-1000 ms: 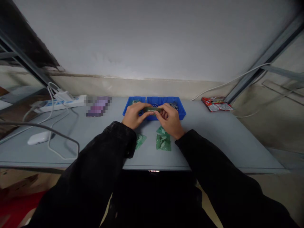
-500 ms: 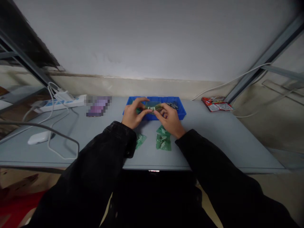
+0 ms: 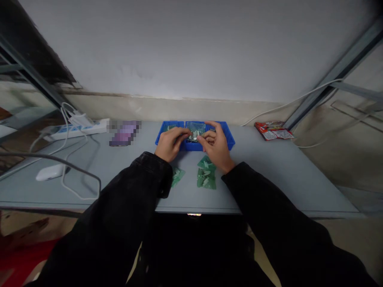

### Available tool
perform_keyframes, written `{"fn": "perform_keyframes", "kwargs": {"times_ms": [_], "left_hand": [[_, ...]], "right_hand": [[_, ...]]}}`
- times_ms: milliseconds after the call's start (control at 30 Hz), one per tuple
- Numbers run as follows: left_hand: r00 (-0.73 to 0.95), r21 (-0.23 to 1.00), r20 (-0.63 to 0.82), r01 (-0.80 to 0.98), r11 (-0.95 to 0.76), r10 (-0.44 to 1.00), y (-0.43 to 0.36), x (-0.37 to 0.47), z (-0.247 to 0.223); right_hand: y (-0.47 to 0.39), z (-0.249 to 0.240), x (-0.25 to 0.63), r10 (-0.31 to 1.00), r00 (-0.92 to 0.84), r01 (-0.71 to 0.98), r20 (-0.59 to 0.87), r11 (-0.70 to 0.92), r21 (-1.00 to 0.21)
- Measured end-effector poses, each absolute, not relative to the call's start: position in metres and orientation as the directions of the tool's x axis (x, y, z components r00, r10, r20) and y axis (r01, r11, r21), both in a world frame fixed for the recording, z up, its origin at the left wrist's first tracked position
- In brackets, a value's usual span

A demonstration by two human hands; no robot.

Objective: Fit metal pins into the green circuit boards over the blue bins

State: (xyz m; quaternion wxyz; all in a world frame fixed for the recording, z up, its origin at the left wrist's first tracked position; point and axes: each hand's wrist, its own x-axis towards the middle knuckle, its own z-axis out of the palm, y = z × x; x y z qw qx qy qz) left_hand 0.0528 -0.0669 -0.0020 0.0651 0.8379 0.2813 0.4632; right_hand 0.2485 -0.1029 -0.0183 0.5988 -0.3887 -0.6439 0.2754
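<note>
Green packet (image 3: 196,128) sits between both hands (image 3: 169,144) (image 3: 216,146) (pinched low).

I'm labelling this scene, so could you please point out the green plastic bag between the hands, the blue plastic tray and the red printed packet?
Green plastic bag (image 3: 196,129): head view, on its middle.
Blue plastic tray (image 3: 191,147): head view, on its front wall.
Red printed packet (image 3: 273,131): head view, on its middle.
</note>
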Motion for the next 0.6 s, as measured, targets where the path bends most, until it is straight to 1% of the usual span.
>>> {"fn": "perform_keyframes", "kwargs": {"times_ms": [133,367,600], "left_hand": [[0.439,0.345,0.746,0.388,-0.854,0.501,-0.0644,0.0523,-0.0041],[0.459,0.316,0.753,0.377,-0.871,0.472,-0.0645,0.0515,-0.0030],[0.457,0.306,0.743,0.417,-0.856,0.488,-0.0631,0.0500,-0.0035]], "right_hand": [[-0.1052,-0.0159,0.2470,0.836,0.042,0.093,0.547,0.541,-0.836],[-0.1045,-0.0164,0.2482,0.846,0.027,0.092,0.533,0.529,-0.844],[-0.1047,-0.0153,0.2484,0.846,0.020,0.081,0.533,0.530,-0.844]]}}
